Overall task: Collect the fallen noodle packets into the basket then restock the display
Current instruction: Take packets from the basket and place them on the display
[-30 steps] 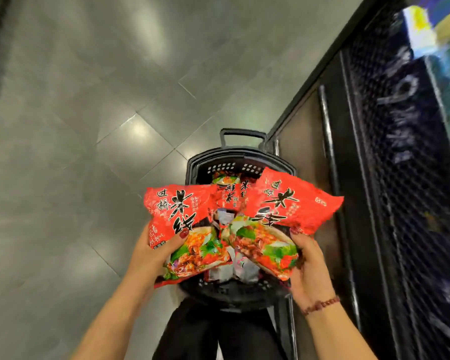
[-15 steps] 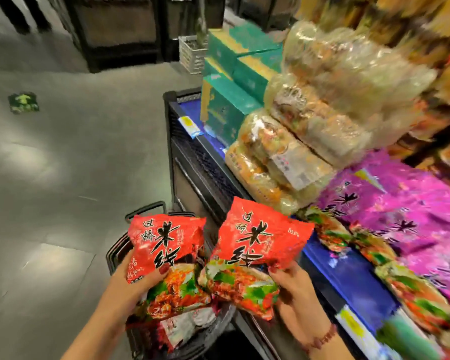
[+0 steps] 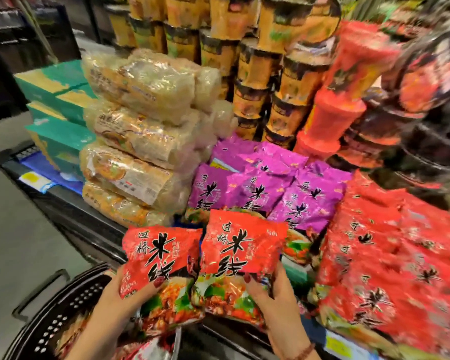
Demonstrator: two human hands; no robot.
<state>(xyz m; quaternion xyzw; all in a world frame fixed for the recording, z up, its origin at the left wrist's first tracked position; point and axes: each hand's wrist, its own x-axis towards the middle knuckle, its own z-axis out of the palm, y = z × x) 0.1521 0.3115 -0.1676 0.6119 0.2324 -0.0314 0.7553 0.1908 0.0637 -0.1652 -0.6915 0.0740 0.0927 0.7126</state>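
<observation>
The left hand [image 3: 120, 305] grips a red packet [image 3: 161, 255] at its lower half, thumb on the front. The right hand [image 3: 278, 302] grips a second packet [image 3: 242, 245] just beside it. The basket [image 3: 63, 315] sits below left. Purple packets [image 3: 260, 188] and a red pile [image 3: 387, 268] lie on the display behind.

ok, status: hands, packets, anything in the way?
Left hand grips left red noodle packet; right hand grips right red noodle packet. Both held at display front, black basket lower left. Red packet pile to the right, purple packets behind; nothing between.
</observation>
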